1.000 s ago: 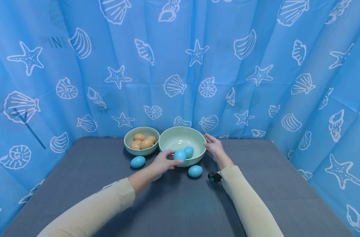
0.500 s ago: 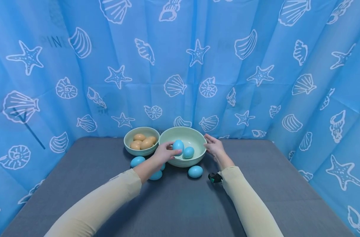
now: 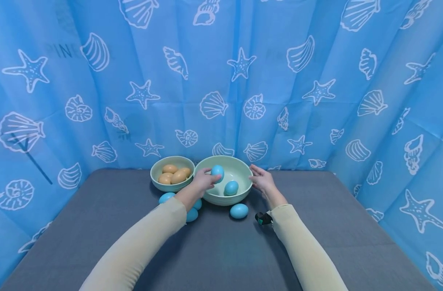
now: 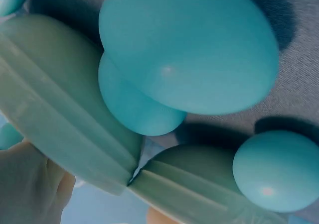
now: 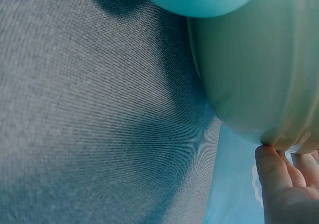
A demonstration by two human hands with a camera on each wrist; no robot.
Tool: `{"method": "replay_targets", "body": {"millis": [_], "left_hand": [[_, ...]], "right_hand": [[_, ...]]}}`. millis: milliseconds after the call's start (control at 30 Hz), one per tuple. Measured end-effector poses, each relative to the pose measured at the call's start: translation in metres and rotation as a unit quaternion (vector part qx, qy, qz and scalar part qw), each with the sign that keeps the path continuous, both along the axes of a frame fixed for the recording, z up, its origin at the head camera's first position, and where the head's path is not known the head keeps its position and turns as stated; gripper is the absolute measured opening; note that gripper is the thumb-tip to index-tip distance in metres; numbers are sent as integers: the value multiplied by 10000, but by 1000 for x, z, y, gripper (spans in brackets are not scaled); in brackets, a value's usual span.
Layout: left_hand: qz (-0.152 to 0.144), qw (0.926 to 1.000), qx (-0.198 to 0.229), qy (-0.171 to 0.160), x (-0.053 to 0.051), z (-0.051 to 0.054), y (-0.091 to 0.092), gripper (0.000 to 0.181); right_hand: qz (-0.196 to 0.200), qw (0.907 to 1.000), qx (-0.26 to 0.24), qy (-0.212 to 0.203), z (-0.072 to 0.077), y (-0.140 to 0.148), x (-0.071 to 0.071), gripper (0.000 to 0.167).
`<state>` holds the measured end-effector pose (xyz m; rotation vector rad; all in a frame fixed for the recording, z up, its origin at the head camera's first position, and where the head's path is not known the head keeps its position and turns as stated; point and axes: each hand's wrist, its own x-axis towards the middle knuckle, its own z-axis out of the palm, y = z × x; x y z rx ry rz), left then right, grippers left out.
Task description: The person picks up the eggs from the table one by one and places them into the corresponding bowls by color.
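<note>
My left hand [image 3: 204,181] pinches a blue egg [image 3: 217,173] over the left part of the larger green bowl [image 3: 239,169]. Inside that bowl lies another blue egg [image 3: 231,188]. My right hand [image 3: 264,182] touches the bowl's right side with fairly straight fingers; its fingertips [image 5: 271,159] meet the outer wall in the right wrist view. On the table beneath my left forearm are several blue eggs [image 3: 192,215], partly hidden by the sleeve. One more blue egg [image 3: 239,211] lies in front of the bowl.
A smaller green bowl [image 3: 155,182] with several brown eggs [image 3: 179,177] stands at the left, against the larger one. Both rest on a grey table [image 3: 221,258] near its back edge. Behind hangs a blue curtain [image 3: 221,72] with white shell patterns.
My left hand has lifted its blue egg from the larger bowl's front edge back and slightly left over the bowl. The right hand stays at the bowl's side.
</note>
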<state>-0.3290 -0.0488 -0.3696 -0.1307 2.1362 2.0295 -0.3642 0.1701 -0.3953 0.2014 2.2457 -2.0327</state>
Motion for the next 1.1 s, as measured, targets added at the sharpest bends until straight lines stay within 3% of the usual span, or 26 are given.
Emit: {"method": "replay_targets", "body": {"millis": [167, 433, 600, 800, 933, 1100], "left_hand": [[339, 9981, 424, -276, -12, -1, 3, 59], [816, 9893, 886, -821, -31, -6, 5, 52], [1000, 9892, 605, -888, -42, -13, 7, 50], [1271, 9862, 170, -1047, -56, -25, 12, 34], [1387, 9824, -228, -1231, -58, -29, 17, 46], [1294, 9820, -567, -1255, -55, -28, 23, 52]], "right_hand": [[19, 10000, 0, 14, -1, 1, -1, 56], [16, 10000, 6, -5, 0, 2, -1, 55], [48, 10000, 5, -7, 1, 0, 2, 55], [96, 9999, 40, 7, -1, -2, 2, 55], [81, 9999, 75, 21, -2, -2, 3, 55], [49, 10000, 60, 54, -2, 1, 2, 55]]}}
